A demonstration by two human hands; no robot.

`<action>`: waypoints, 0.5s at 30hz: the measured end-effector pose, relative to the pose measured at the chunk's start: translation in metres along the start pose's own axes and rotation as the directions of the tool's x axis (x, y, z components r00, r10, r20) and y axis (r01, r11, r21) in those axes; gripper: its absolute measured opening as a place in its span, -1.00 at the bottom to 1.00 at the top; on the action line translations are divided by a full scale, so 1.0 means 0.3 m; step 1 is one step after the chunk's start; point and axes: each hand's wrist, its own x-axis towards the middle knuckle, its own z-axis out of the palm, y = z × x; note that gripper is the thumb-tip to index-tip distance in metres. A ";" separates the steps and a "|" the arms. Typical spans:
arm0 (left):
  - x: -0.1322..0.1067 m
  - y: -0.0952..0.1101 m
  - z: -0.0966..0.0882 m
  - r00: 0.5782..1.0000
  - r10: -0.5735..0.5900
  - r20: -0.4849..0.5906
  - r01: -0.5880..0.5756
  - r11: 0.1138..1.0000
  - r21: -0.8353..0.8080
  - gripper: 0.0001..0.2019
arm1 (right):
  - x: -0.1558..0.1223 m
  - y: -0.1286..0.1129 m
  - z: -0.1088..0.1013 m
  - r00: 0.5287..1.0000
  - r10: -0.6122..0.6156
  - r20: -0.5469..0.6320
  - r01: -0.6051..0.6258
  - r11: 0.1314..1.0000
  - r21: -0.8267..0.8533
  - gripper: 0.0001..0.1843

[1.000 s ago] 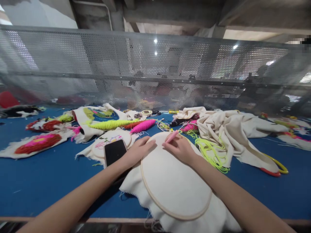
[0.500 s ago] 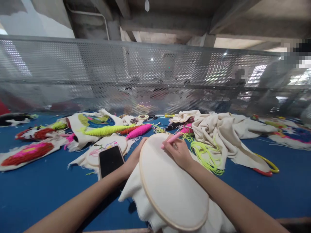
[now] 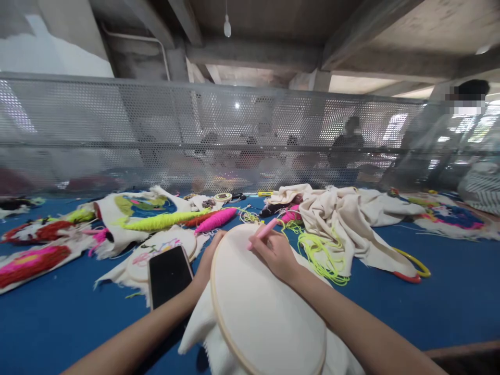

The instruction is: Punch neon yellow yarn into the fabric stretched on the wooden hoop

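A round wooden embroidery hoop (image 3: pixel 221 315) stretched with plain cream fabric (image 3: pixel 269 307) leans up in front of me, loose frayed cloth hanging below it. My left hand (image 3: pixel 211 255) grips the hoop's upper left rim, its fingers mostly hidden behind the hoop. In my right hand (image 3: pixel 275 255) is a pink pen (image 3: pixel 262 233), pinched with its tip at the fabric near the top. No marks on the cloth can be made out. Beside my left forearm, a phone (image 3: pixel 170 276) with a dark screen lies partly on a smaller embroidered hoop (image 3: pixel 138 268).
On the blue table (image 3: pixel 449 302) lie neon yellow yarn (image 3: pixel 318 255), a magenta yarn bundle (image 3: pixel 215 221) and crumpled cream cloth (image 3: pixel 339 208). Tufted pieces (image 3: pixel 37 260) are at left. A perforated metal screen (image 3: pixel 156 120) stands behind; a person (image 3: pixel 441 130) is at far right.
My view has swung slightly right and up, so the scene sits lower and further left. Both hands keep their holds, the pen tip still near the hoop's top.
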 end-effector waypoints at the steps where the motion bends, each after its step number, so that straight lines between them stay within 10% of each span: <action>1: -0.006 0.001 0.000 1.000 0.015 0.000 -0.015 1.000 -0.023 -0.78 | -0.001 0.001 0.000 1.000 0.000 0.002 0.000 1.000 -0.004 -0.61; 15: -0.017 0.029 -0.005 1.000 -0.011 0.008 0.010 0.996 0.093 -0.72 | -0.006 -0.001 -0.002 0.999 -0.043 0.011 0.043 0.999 0.004 -0.63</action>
